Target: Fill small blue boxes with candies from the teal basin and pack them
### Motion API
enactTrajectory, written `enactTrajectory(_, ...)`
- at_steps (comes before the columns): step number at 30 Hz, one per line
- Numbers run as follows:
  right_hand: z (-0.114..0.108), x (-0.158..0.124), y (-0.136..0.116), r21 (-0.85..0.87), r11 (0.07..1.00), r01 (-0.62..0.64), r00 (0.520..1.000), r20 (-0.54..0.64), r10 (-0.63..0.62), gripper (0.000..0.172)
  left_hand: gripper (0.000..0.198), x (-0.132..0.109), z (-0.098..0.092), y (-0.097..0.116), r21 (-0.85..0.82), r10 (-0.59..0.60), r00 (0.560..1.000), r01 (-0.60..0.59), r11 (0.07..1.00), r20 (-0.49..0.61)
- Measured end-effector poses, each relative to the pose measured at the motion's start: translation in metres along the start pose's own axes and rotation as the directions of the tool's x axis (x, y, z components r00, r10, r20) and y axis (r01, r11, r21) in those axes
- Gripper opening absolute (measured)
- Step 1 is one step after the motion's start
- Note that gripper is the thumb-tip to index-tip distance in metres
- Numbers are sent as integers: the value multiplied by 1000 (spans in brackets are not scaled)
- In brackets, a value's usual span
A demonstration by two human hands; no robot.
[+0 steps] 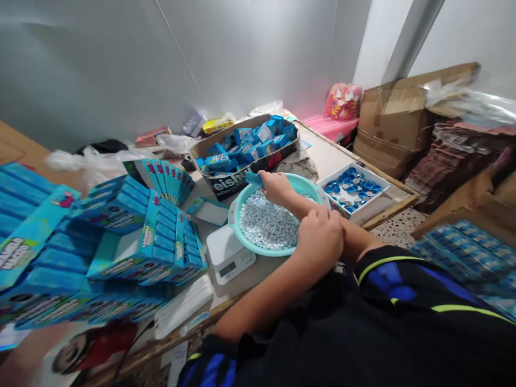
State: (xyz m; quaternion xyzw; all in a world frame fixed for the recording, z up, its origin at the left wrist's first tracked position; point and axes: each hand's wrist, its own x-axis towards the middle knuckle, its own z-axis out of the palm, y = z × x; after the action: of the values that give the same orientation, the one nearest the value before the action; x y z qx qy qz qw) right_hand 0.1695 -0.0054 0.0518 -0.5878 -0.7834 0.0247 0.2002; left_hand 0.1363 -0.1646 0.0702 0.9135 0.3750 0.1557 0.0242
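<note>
My right hand (274, 187) pinches a small blue box (253, 179) just over the rim of a teal plastic basin (235, 216). The basin holds a heap of small pale blue-white candies (264, 224). My left hand (320, 240) lies across my right forearm above the basin's near side, its fingers curled and its palm hidden. The basin partly overlaps a white digital kitchen scale (229, 254), so I cannot tell whether it rests on it.
Blue display cartons (141, 242) are piled at the left. Behind the basin, a cardboard tray (226, 180) holds blue boxes. A white tray (355, 188) of blue caps sits to the right. Wrapped blue packs (467, 252) and cardboard boxes (393, 121) stand further right.
</note>
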Motion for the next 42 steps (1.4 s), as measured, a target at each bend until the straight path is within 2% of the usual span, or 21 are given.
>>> enactTrajectory(4, 4, -1, -4, 43, 996, 83, 996, 18, -84, 36, 21, 21, -6, -21, 29, -169, 984, 171, 985, -64)
enactTrajectory(5, 5, 0, -4, 61, 992, 109, 994, 17, -111, 36, 19, 27, -6, -21, 24, -104, 994, 105, 994, -39)
enactTrajectory(7, 9, 5, -1, 89, 986, 144, 989, -36, -141, 35, 22, 33, -8, -11, -84, 144, 989, -140, 987, 32)
enactTrajectory(9, 12, 13, 6, 125, 984, 128, 991, -59, -121, 35, 27, 25, -12, 1, -311, 396, 915, -353, 882, 83)
enactTrajectory(11, 13, 19, 15, 287, 953, 98, 993, -84, -77, 36, 28, 8, -19, -1, -472, 465, 885, -412, 779, -5)
enactTrajectory(13, 13, 23, 21, 502, 859, 102, 994, -93, -64, 38, 24, -9, -25, -25, -413, 268, 914, -380, 828, -304)
enactTrajectory(14, 13, 25, 23, 580, 806, 118, 993, -93, -79, 38, 21, -14, -26, -45, -307, 123, 859, -307, 901, -497)
enactTrajectory(15, 12, 25, 22, 646, 752, 132, 991, -87, -100, 39, 23, -17, -27, -67, -244, -33, 743, -178, 953, -669)
enactTrajectory(16, 12, 25, 20, 709, 692, 136, 990, -73, -119, 39, 37, -19, -26, -92, -245, -175, 598, -37, 969, -782)
enactTrajectory(17, 11, 25, 16, 768, 628, 129, 989, -54, -138, 38, 59, -19, -25, -116, -312, -318, 475, 95, 945, -820)
enactTrajectory(18, 10, 23, 12, 847, 524, 95, 988, -17, -153, 36, 82, -17, -22, -138, -409, -440, 410, 166, 897, -799)
enactTrajectory(19, 10, 21, 8, 908, 416, 48, 985, 27, -172, 35, 94, -15, -19, -158, -523, -544, 409, 172, 835, -733)
enactTrajectory(21, 7, 15, 1, 945, 327, -18, 971, 95, -222, 35, 92, -9, -11, -188, -752, -685, 530, 127, 647, -500)
enactTrajectory(23, 4, 9, -1, 873, 487, -6, 970, 124, -211, 37, 72, -4, -1, -204, -865, -734, 589, 112, 489, -339)
enactTrajectory(26, 0, 1, 6, 468, 881, -71, 954, 289, -77, 49, 57, -1, 10, -209, -899, -795, 540, 147, 412, -276)
enactTrajectory(28, -1, -4, 12, 200, 967, -159, 875, 481, 44, 73, 60, -3, 14, -209, -908, -805, 539, 161, 387, -247)
enactTrajectory(30, 0, -13, 18, 111, 980, -163, 804, 591, 67, 91, 64, -6, 16, -209, -910, -799, 547, 149, 387, -250)
enactTrajectory(34, -1, -39, 20, 161, 987, 11, 833, 545, -98, 87, 63, -13, 21, -214, -895, -793, 549, 167, 414, -264)
enactTrajectory(37, -3, -52, 16, 225, 973, 46, 843, 514, -159, 83, 60, -17, 24, -218, -878, -754, 620, 212, 429, -218)
enactTrajectory(40, -2, -52, 12, 301, 954, 0, 850, 502, -159, 81, 58, -17, 21, -217, -950, -713, 700, 191, 247, -45)
enactTrajectory(42, 1, -47, 12, 319, 947, -36, 854, 502, -137, 80, 54, -15, 15, -214, -985, -703, 707, 162, 52, 79)
